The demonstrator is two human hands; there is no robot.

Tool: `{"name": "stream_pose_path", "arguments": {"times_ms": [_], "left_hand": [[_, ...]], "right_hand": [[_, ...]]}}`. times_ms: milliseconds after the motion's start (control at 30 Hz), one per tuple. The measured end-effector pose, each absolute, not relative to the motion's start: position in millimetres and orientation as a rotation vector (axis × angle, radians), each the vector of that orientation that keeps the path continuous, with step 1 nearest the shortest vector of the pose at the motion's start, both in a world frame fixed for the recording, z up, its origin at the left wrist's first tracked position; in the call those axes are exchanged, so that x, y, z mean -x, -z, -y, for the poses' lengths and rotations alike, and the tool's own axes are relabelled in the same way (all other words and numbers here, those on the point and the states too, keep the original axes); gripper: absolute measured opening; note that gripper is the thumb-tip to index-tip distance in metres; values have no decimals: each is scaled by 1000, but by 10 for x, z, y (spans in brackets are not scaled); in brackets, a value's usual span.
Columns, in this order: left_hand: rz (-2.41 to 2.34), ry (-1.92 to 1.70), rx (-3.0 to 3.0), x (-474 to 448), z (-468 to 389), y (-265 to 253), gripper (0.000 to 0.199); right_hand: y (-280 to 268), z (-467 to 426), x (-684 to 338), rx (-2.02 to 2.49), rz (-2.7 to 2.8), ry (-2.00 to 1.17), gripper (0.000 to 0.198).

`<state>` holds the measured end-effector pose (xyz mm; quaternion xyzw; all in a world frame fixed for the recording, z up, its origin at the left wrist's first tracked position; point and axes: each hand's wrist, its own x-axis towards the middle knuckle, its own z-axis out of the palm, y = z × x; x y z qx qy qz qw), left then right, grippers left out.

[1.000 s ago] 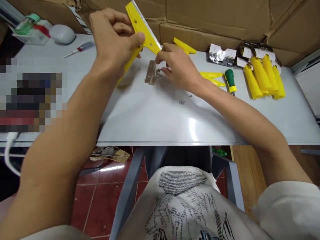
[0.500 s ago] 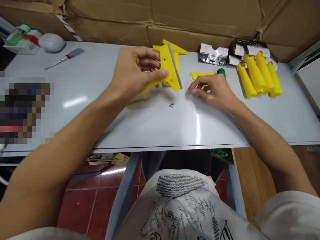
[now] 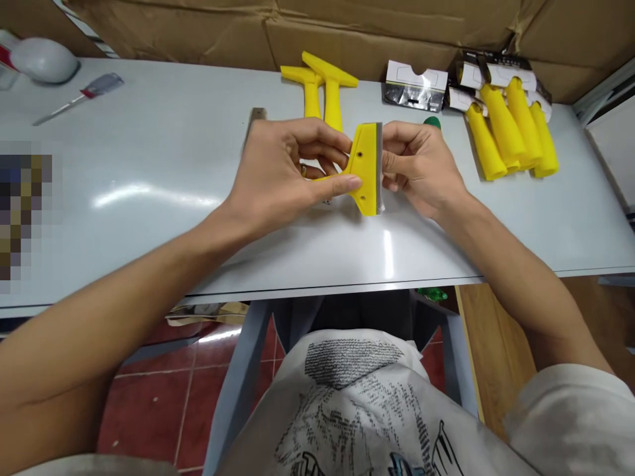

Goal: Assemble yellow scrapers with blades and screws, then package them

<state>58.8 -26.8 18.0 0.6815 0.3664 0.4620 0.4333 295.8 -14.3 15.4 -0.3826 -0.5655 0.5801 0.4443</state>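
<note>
A yellow scraper (image 3: 366, 168) with two small holes in its head is held above the table. My left hand (image 3: 282, 162) is closed on it, thumb on the upper face and fingers behind. Along its right edge runs a grey metal blade (image 3: 380, 158). Bent fingers of my right hand (image 3: 419, 165) are closed at that blade edge, their tips partly hidden behind it. Below the left hand, tiny metal pieces (image 3: 326, 201) show only in part. Two yellow T-shaped scraper bodies (image 3: 333, 99) lie beyond the hands.
A flat metal strip (image 3: 258, 114) lies behind my left hand. At left are a screwdriver (image 3: 82, 98) and a white rounded object (image 3: 44, 59). Several yellow sleeves (image 3: 502, 135) rest at right by printed card packaging (image 3: 415, 87). A green tip (image 3: 432, 122) shows behind my right hand.
The scraper has turned so its blade stands nearly straight, facing right, and has come slightly nearer. My right hand has moved from the table up to the blade. The view has shifted right.
</note>
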Motion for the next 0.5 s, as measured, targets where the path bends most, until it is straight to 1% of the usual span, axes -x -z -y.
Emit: {"name": "stream_pose_path", "arguments": {"times_ms": [267,400,500], "left_hand": [[-991,-1098,-1722,-596,340,-241,47],[-944,-1102,-1750,-589,311,-213,44],[-938,-1096,-1760,-583,294,-192,46]], "right_hand": [[-211,233,-2896,991,1382,-1484,60],[-236,266,-2878,998,1331,-1491,56],[-254,294,-2871,988,1309,-1515,54]]}}
